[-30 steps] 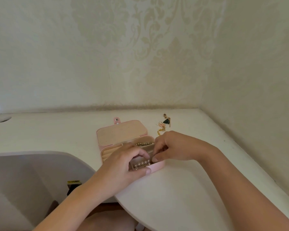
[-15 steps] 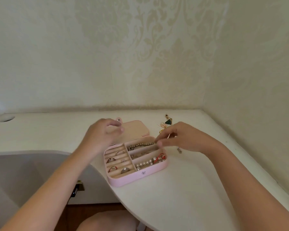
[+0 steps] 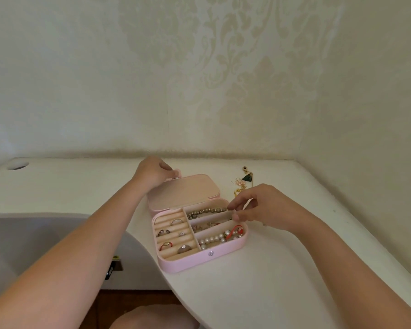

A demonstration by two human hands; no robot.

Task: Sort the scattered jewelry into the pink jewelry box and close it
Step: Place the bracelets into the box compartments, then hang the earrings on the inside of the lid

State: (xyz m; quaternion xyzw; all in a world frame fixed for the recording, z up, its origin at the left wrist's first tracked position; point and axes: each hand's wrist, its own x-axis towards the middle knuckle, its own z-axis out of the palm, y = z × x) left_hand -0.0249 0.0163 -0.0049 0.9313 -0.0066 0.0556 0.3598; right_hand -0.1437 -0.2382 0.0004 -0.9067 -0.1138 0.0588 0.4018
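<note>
The pink jewelry box (image 3: 188, 264) lies open on the white desk, its lid (image 3: 183, 193) folded back flat. Rings (image 3: 176, 233) sit in the left slots. On the right are a bead bracelet (image 3: 207, 211) and pearls with a red piece (image 3: 221, 237). My left hand (image 3: 152, 172) is closed on the clasp tab at the lid's far edge. My right hand (image 3: 259, 205) pinches at the right end of the middle compartment, seemingly on a thin chain. A green tassel earring (image 3: 247, 177) and gold pieces (image 3: 239, 186) lie loose behind the box's right corner.
The desk runs into a wall corner at the back right. Its front edge curves inward just left of the box. A round cable hole (image 3: 17, 165) is at the far left. A dark object (image 3: 112, 269) sits below the desk edge.
Both hands lifted off the pearl compartment. My left hand went back to the lid's far edge and took the tab. My right hand moved to the box's right side.
</note>
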